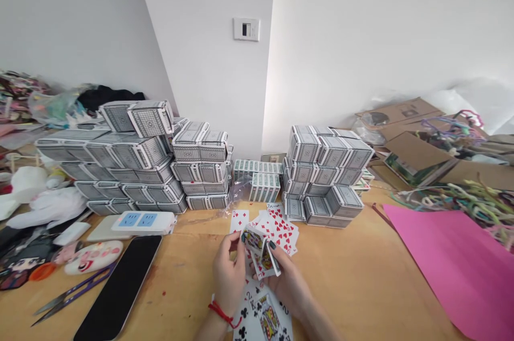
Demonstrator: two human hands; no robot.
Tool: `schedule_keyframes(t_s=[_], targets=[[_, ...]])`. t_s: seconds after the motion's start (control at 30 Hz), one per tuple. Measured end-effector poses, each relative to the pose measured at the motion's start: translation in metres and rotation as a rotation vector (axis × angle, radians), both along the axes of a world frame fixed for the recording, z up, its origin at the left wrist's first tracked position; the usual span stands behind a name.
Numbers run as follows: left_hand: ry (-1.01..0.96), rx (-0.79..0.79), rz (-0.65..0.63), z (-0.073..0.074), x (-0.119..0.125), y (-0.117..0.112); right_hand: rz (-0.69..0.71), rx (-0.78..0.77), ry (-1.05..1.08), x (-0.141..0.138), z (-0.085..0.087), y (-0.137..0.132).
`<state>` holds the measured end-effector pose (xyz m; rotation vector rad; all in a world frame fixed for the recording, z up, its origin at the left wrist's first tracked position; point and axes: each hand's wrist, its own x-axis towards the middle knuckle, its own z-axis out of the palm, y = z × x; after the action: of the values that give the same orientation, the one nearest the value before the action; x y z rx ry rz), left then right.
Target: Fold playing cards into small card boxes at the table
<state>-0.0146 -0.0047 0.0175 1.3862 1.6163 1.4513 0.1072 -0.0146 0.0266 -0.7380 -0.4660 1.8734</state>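
- The left hand (228,271), with a red bracelet (223,313) at its wrist, was closed narrowly, and it pinched the left edge of a card packet (263,255).
- The right hand (287,282) was also closed around this card packet, with its thumb on the near right edge.
- The card packet was just above the loose cards (286,226), tilted, and its cards stood partly fanned, with picture faces visible.
- The loose cards lay face up on the bench (349,287) and overlapped; a five of diamonds (240,218) was at their far left edge, and a king (268,317) was at their near end.
- Behind the loose cards stood small green-and-white boxes (265,187).
- Left of the loose cards and farther back were the left grey stacks (132,153); right of them and farther back was the right grey stack (327,169).
- Well to the left of the loose cards lay a black phone (120,287) and, farther left, purple-handled snips (76,291).
- Well to their right lay a pink sheet (453,266).
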Motion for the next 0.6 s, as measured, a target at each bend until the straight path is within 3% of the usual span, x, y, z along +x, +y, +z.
schedule_keyframes(t_s=[0.2,0.33,0.47,0.6], targets=[[0.096,0.181,-0.042,-0.0025,0.0047,-0.0039,-0.164,0.044,-0.110,0.0022,-0.0012,0.0018],[0.044,0.182,-0.017,-0.0006,0.0089,-0.0061,-0.249,0.114,-0.214,0.0033,-0.0009,0.0012],[-0.049,0.120,0.089,0.0059,0.0089,-0.0052,-0.185,0.156,-0.176,0.0035,0.0025,-0.0010],[-0.035,0.090,0.042,0.0058,0.0074,-0.0037,-0.093,0.121,-0.077,0.0032,0.0056,-0.0025]])
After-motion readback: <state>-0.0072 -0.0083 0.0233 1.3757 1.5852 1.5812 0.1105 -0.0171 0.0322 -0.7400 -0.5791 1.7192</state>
